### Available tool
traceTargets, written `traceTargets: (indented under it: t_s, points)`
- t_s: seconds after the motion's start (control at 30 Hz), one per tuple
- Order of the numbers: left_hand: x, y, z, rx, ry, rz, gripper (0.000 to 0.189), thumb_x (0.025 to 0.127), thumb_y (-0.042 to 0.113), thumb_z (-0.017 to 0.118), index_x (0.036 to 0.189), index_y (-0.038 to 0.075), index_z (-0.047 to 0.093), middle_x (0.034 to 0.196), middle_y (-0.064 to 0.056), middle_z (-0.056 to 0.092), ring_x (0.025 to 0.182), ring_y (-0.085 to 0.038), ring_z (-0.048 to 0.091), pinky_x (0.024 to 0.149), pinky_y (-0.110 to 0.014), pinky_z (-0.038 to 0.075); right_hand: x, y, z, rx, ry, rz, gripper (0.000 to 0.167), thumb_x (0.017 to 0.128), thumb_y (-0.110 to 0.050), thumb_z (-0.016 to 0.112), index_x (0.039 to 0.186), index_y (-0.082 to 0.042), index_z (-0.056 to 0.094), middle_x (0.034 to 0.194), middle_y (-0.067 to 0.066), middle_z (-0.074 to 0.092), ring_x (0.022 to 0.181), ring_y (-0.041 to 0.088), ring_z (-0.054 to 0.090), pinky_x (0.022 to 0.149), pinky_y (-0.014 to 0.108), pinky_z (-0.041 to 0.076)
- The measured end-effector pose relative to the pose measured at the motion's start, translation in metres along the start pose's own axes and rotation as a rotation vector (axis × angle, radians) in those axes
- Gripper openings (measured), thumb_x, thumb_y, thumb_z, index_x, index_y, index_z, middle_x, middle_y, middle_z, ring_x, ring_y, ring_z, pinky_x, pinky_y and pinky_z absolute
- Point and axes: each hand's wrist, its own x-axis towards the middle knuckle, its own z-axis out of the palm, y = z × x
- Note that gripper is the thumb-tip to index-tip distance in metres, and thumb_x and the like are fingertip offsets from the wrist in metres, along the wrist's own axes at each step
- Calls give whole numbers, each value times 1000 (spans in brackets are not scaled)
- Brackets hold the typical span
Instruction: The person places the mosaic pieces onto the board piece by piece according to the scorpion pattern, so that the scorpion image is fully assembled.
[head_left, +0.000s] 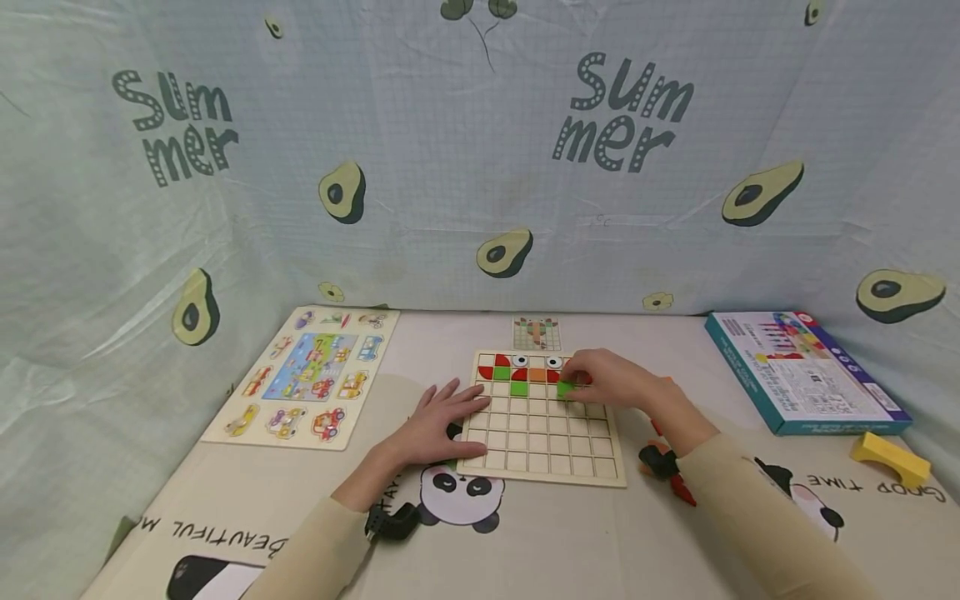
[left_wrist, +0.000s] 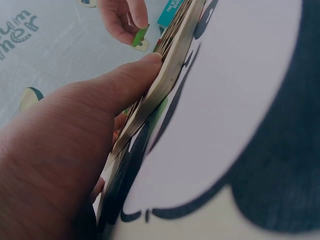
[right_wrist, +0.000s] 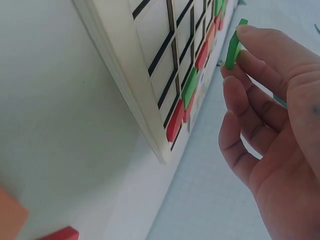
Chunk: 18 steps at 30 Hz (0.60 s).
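A wooden grid board lies in the middle of the table, with red, green and orange tiles and two eye tiles in its far rows. My left hand rests along the board's left side with fingers spread, and in the left wrist view its thumb touches the board's edge. Over the far right part of the grid, my right hand pinches a green tile between thumb and fingertips. The right wrist view shows that tile held raised off the board, its thin side visible.
Behind the board lies a small pattern card. A vehicle puzzle is on the left. To the right are a teal box and a yellow arch block. Loose red pieces and orange ones lie partly hidden under my right forearm.
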Motion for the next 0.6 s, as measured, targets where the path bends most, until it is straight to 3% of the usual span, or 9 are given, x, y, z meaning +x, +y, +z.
traceTargets:
  t_s: [0.6]
  points:
    - [0,-3,0,3,1,7,76,89,51,71,153,17,48,161,-5,35,152,-38,11,118,-61,2,23,-5,11,-115,-65,62,15,93,-15,75,104,-4,74,96,1,64,82,13,56,76,34,51]
